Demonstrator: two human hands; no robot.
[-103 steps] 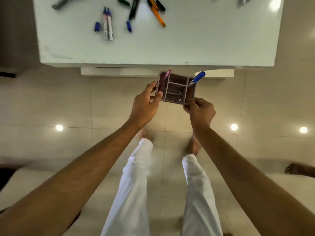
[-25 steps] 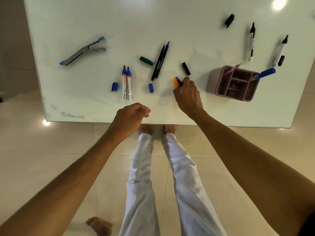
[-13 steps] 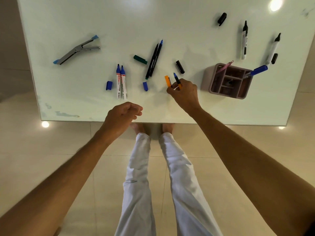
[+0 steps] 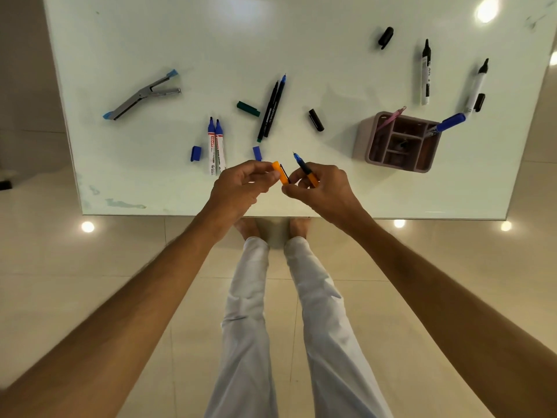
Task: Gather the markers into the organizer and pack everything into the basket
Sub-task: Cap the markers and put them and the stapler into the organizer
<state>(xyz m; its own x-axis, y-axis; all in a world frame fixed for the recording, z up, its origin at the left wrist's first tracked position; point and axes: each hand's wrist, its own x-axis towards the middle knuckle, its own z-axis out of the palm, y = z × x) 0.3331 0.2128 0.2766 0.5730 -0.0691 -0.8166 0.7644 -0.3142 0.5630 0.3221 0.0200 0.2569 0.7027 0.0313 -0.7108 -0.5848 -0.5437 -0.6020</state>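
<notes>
A: Reading any labels?
B: Print on the white markers (image 4: 216,149) is too small to read.
A: And the hands?
B: The left hand (image 4: 241,187) pinches an orange cap (image 4: 280,173); the right hand (image 4: 324,190) pinches the uncapped orange pen (image 4: 306,169), tip up, just right of the cap. The organizer (image 4: 398,141) stands well right of both, on the table (image 4: 150,40).
A: Changed?
B: Half a second ago the left hand hung free, holding nothing.

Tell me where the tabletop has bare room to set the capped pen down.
Bare: the far stretch of the table beyond the stapler, and the near right edge below the organizer. Crowded: the middle, around the blue markers, loose caps and thin pens.
</notes>
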